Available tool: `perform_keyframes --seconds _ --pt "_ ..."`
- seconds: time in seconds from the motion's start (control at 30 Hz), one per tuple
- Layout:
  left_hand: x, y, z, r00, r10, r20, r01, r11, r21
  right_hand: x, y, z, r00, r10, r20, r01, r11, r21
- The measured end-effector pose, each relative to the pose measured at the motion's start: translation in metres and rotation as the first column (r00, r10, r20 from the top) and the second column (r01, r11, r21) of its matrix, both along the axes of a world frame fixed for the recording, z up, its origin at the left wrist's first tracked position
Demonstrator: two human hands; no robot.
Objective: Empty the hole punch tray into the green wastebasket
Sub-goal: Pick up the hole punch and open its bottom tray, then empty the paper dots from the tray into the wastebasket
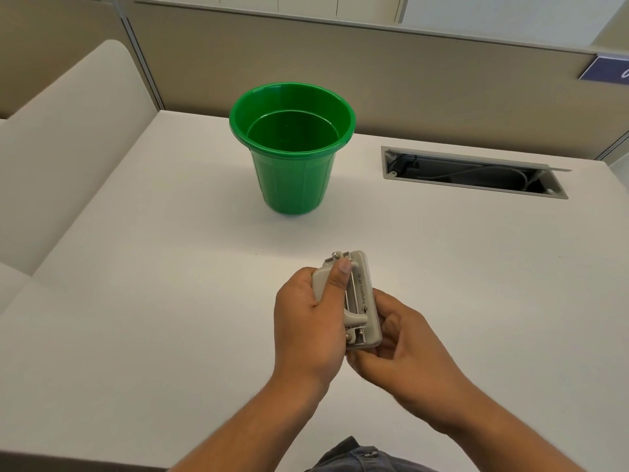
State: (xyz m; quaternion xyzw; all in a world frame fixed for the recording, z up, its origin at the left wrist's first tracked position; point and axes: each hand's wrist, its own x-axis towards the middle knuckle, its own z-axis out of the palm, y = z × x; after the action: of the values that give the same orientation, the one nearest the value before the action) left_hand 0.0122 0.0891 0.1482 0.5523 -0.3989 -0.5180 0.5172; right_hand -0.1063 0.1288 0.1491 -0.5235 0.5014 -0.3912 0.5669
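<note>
Right now we hold the hole punch (354, 298) in both hands, lifted above the near part of the white desk (136, 301). It is a small grey punch with its metal lever and pins facing up at us, and printed lettering runs along its long side. Our left hand (306, 321) wraps around its left side, the thumb laid across the top toward the far end, so this hand is clenched on the punch. Our right hand (405, 349) cups the near right corner from below and the side, fingers curled against the base, also grasping the punch. We cannot tell whether the tray underneath is still seated, since the underside is hidden from us.

Farther out on the desk, well apart from the punch, the green wastebasket (292, 148) stands upright with its wide mouth open toward us. To its right a rectangular cable slot (473, 173) is cut into the desktop, with cords visible inside. Beige partition panels (374, 80) rise behind the desk, and a blue nameplate (609, 69) sits at the far right edge.
</note>
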Motion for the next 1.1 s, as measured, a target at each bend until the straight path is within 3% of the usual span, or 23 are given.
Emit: perform_keyframes --seconds 0.1,0.23,0.33,0.6,0.9,1.1 --pt "0.004 0.001 0.002 1.0 -0.015 -0.002 0.015 1.0 -0.023 0.0 -0.001 0.003 0.953 0.023 0.302 -0.06 0.991 0.116" --pt "0.002 0.006 0.004 0.996 -0.08 -0.03 0.08 0.997 -0.024 0.006 -0.008 0.002 0.838 -0.222 0.499 0.039 0.936 0.351" --pt "0.001 0.008 0.005 0.995 -0.088 -0.039 0.087 0.996 -0.031 0.013 -0.011 0.0 0.772 -0.336 0.54 0.093 0.9 0.426" --pt "0.012 0.006 0.009 0.992 -0.07 -0.106 0.068 0.997 -0.029 0.026 -0.016 -0.002 0.658 -0.431 0.618 0.079 0.855 0.513" --pt "0.029 -0.003 0.012 0.921 -0.082 -0.38 0.128 0.987 0.098 0.034 -0.026 0.002 0.484 -0.562 0.67 0.009 0.769 0.639" --pt "0.038 -0.013 0.01 0.845 -0.091 -0.527 0.17 0.98 0.103 0.039 -0.035 0.009 0.46 -0.582 0.671 -0.009 0.752 0.659"
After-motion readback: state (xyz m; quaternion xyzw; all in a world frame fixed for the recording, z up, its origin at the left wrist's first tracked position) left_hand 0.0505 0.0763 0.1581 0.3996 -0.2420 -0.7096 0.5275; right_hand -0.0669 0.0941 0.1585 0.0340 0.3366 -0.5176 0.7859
